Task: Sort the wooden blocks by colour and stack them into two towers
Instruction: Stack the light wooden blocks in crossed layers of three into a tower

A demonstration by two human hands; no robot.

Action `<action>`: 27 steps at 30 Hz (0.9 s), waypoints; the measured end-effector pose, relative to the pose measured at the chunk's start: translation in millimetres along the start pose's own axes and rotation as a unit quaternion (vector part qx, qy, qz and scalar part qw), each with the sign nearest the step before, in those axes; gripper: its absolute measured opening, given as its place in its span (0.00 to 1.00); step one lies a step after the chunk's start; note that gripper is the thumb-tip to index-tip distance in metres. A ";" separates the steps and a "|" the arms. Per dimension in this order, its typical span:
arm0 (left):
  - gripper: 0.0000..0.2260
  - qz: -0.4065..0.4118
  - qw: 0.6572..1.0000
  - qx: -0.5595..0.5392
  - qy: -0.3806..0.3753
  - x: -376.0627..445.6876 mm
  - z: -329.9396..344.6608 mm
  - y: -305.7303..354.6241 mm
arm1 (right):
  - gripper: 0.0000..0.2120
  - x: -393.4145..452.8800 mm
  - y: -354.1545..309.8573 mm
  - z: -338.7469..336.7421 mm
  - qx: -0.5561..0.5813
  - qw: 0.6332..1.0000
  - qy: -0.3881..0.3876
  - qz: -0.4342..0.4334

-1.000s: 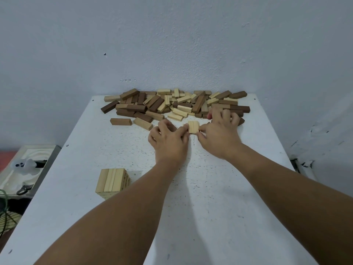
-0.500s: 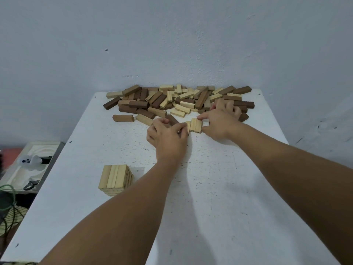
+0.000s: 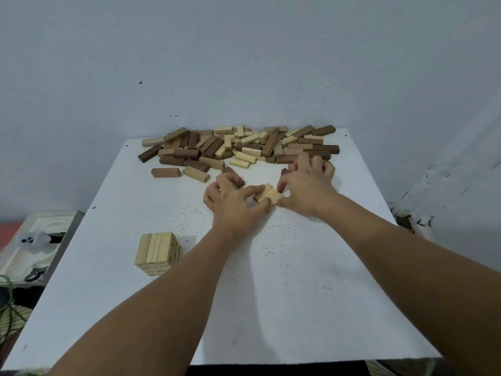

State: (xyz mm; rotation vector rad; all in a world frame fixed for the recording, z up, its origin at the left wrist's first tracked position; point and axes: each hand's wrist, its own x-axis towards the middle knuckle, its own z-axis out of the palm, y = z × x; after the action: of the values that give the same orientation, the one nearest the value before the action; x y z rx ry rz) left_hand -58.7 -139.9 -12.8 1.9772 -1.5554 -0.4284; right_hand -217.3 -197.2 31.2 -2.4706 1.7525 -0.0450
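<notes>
Left hand (image 3: 235, 206): pinches light blocks (image 3: 268, 194).
Right hand (image 3: 306, 191): pinches same blocks.
Light tower (image 3: 158, 253): on surface (image 3: 284, 294).

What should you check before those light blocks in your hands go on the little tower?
1. Both hands on the set: left hand and right hand pinch the light blocks from either side. Ok.
2. Set all one colour: only light wood shows between the fingers. Ok.
3. Blocks lined up: they lie side by side, though the hands hide their ends. Cannot tell.
4. Tower top ready: the light tower shows a flat top layer of light blocks. Ok.
5. Way to the tower: bare white table lies between. Ok.
6. Dark block beside the left hand, touching or not: cannot tell.
</notes>
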 end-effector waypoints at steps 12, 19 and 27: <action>0.16 0.013 0.984 -0.039 -0.173 -85.4 -29.4 -5.1 | 0.16 -132.7 -1.6 29.4 0.171 0.984 -0.020 0.053; 0.15 0.021 0.976 -0.086 -0.197 -120.5 -42.5 -26.9 | 0.23 -171.3 -11.1 51.9 0.245 0.969 0.004 0.038; 0.19 0.003 0.968 -0.151 -0.200 -123.7 -47.9 -32.5 | 0.39 -173.3 -10.8 64.2 0.181 0.983 0.024 0.008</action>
State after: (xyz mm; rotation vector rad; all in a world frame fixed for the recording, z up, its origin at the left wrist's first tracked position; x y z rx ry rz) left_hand -39.1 -4.8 -8.0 1.7190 -1.6130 -1.0498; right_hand -259.1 -25.7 -24.3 -2.2093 1.6118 -0.3873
